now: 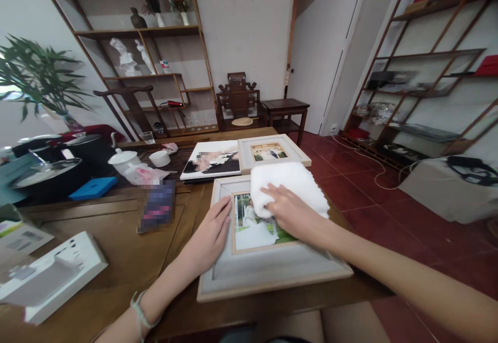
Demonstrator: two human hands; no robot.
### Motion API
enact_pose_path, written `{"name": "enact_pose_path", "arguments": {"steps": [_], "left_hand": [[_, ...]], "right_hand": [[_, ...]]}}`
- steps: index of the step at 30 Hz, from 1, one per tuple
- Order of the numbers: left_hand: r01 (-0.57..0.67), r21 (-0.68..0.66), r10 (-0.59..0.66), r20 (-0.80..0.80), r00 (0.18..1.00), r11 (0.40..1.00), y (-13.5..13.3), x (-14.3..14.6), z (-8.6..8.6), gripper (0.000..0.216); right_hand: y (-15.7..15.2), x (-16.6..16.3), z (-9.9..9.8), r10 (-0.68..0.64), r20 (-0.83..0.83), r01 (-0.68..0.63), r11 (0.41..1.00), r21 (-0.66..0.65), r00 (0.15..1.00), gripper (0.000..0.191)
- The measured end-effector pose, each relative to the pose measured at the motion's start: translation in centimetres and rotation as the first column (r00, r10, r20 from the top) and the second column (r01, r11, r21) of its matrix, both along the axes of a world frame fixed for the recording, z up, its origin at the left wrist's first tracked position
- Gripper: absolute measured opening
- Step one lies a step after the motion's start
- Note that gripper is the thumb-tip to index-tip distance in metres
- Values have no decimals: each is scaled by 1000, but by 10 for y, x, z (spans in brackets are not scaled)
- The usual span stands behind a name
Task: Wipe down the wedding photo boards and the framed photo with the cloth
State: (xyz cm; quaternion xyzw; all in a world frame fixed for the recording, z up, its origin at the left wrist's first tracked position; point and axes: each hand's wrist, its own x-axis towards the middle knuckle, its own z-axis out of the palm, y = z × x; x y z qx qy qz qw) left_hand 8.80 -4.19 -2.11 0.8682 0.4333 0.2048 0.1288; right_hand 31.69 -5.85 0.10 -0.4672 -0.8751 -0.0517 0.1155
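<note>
A framed photo (264,275) with a wide pale border lies face up at the table's near edge. My left hand (210,231) rests on its left border, fingers extended and lying flat, holding nothing. Over the upper right of the picture, my right hand (290,210) presses a white cloth (288,177) against the surface, fingers bent onto the fabric. The cloth hides part of the picture and the frame's right border. Just beyond lie a second framed photo (299,157) and a photo panel (213,159) of a person in dark clothing.
On the wooden table (128,260) are a white power strip (83,260), a blue box (93,188), a dark pouch (157,205), a white teapot (124,159) and a lidded pan (49,174). Chairs and shelves stand behind; the red tiled floor (373,229) lies right.
</note>
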Motion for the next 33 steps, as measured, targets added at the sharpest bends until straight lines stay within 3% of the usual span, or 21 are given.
{"name": "enact_pose_path", "arguments": {"steps": [5,10,16,21,26,29,33], "left_hand": [[-2,-12,2,-9,1000,1000,0,1,0,47],[-19,-18,20,25,1000,1000,-1,0,-1,47],[-14,-31,15,35,999,999,0,0,-1,47],[-7,-34,9,63,998,999,-2,2,3,44],[-10,-48,13,67,998,999,-2,2,5,44],[-5,-34,8,77,997,999,-2,1,3,43],[-3,-28,5,72,997,1000,-1,1,2,44]], "right_hand": [[-75,-9,3,119,-6,-119,988,-99,993,24],[-114,-22,-18,167,-68,-161,983,88,984,23],[-78,-16,-11,129,-87,-132,991,-22,988,22],[-16,7,-5,-4,-29,5,999,40,1000,40],[27,13,-5,-25,2,24,997,79,1000,43],[25,5,-6,-4,-3,4,1000,20,1000,44],[-16,-5,0,62,-41,-66,992,-111,997,38]]}}
